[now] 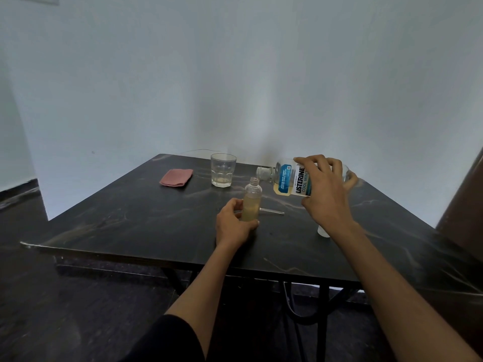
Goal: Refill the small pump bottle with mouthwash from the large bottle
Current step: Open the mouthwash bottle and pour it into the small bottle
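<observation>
The small clear bottle [251,198] stands upright on the dark table [130,218], uncapped and mostly full of pale yellowish liquid. My left hand [234,226] grips its lower half. My right hand [325,189] holds the large mouthwash bottle [286,178] tipped on its side, its open neck pointing left, just above and to the right of the small bottle's mouth. A little pale liquid sits in the large bottle's low corner. The pump's clear tube [271,211] lies on the table behind the small bottle.
A drinking glass [222,169] with a little liquid stands at the back centre. A folded pink cloth [176,177] lies at the back left. A small white cap [322,231] sits under my right wrist. White walls close behind; a brown object at the right edge.
</observation>
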